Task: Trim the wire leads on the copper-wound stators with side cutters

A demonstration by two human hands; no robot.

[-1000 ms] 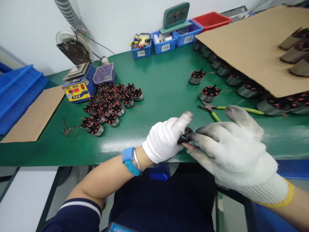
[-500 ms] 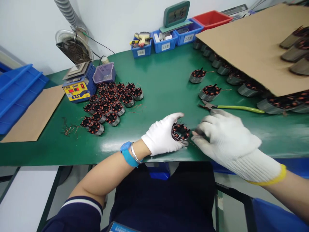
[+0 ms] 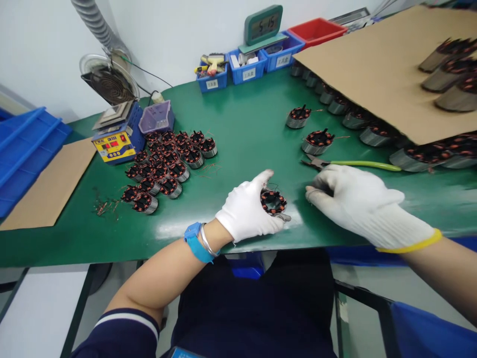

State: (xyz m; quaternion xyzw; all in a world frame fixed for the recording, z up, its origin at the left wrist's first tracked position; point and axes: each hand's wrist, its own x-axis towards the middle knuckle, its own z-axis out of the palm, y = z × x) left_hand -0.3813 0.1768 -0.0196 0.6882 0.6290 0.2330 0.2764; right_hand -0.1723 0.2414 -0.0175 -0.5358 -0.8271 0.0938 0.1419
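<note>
In a white glove, my left hand grips a motor stator at the table's front, its copper windings and black insulators facing up. My right hand, gloved too, is a short way to the right of it with fingers curled together; what they hold, if anything, I cannot make out. Just beyond the right fingers lie diagonal cutters with green handles, partly behind the hand. Two more stators, a nearer one and a farther one, stand behind the cutters, each with a wire sticking out rightward.
Several stators cluster at the left near a yellow-blue power unit and a purple bin. Wire scraps lie beside them. Cardboard covers more stators at right. Blue boxes and a clock line the wall.
My right hand has drawn away to the right from the stator, widening the gap. My left hand keeps its hold on the stator. The whole view has shifted slightly.
</note>
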